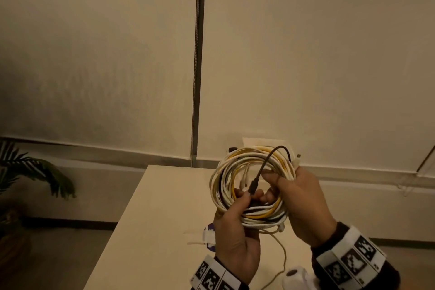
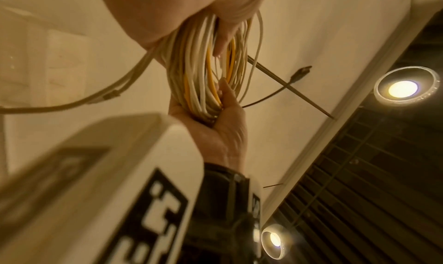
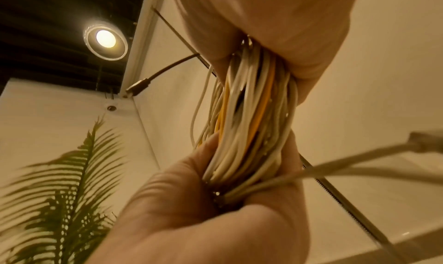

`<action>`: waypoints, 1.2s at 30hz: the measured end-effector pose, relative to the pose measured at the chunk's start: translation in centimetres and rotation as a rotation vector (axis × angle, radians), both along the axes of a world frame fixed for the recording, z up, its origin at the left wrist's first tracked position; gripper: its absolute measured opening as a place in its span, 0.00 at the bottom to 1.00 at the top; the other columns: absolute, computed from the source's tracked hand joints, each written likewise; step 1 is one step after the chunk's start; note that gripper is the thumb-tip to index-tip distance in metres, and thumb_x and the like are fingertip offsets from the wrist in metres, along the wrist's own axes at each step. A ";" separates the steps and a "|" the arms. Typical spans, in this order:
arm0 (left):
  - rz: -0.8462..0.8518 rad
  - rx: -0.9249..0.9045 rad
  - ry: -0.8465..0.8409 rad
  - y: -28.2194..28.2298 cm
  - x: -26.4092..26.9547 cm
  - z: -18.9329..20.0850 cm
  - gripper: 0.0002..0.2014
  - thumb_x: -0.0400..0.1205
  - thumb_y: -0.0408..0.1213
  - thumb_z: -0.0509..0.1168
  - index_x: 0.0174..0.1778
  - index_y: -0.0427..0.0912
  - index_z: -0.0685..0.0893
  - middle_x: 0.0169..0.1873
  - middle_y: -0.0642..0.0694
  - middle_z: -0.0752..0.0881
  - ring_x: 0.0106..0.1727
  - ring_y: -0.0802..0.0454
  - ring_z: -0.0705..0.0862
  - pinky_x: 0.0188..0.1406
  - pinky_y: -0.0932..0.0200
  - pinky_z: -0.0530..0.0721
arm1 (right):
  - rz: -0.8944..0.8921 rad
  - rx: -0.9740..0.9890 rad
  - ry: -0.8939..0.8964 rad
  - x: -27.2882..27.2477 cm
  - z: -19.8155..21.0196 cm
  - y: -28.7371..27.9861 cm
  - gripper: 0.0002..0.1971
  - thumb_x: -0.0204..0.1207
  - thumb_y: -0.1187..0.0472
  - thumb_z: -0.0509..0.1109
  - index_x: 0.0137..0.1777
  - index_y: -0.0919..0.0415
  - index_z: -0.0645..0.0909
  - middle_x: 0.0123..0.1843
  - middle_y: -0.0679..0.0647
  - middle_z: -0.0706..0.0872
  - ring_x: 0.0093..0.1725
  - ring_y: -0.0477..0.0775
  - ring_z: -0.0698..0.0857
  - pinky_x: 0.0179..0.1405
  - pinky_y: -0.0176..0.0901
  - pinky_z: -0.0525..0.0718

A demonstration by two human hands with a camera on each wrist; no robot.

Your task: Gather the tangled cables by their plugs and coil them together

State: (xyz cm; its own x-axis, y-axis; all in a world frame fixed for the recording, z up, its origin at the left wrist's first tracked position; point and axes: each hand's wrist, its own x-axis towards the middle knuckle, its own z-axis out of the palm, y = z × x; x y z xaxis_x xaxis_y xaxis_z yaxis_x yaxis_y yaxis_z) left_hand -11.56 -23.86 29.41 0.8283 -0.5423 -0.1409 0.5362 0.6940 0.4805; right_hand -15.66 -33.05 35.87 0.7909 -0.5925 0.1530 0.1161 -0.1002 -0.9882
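While gripped, coil (image 1: 253,186) between hands (image 1: 270,214).

White-and-yellow cable coil (image 1: 251,186), upright, looped

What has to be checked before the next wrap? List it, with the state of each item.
1. Left hand grips the bottom of the coil: ok.
2. Right hand holds the coil's right side: ok.
3. Dark plug tucked into the coil: not ok; it hangs free across the opening.
4. Loose pale cable wound in: not ok; it trails down to the table.
5. All plugs gathered together: cannot tell; one pale plug sticks out at the top right, and others are hidden among the strands.
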 end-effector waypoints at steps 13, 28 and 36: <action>0.090 0.047 -0.053 0.7 1.4 -0.1 0.24 0.68 0.38 0.76 0.59 0.33 0.88 0.55 0.27 0.88 0.59 0.28 0.86 0.67 0.27 0.78 | 0.043 0.289 -0.143 0.9 -2.6 0.5 0.13 0.79 0.62 0.70 0.54 0.73 0.77 0.27 0.63 0.76 0.25 0.58 0.78 0.26 0.45 0.81; 0.347 0.232 -0.452 2.2 2.0 -0.3 0.04 0.77 0.29 0.72 0.45 0.38 0.86 0.26 0.39 0.80 0.27 0.46 0.80 0.31 0.52 0.82 | 0.381 0.338 -0.123 -0.8 -1.2 -1.1 0.27 0.51 0.52 0.88 0.50 0.61 0.87 0.38 0.65 0.85 0.37 0.63 0.87 0.40 0.53 0.89; 0.233 0.327 -0.573 2.9 2.8 -0.2 0.05 0.81 0.23 0.67 0.52 0.30 0.83 0.24 0.35 0.77 0.25 0.44 0.79 0.39 0.43 0.90 | 0.435 0.088 0.171 -0.8 0.9 -2.9 0.24 0.58 0.59 0.83 0.55 0.64 0.85 0.43 0.62 0.86 0.45 0.62 0.89 0.47 0.56 0.87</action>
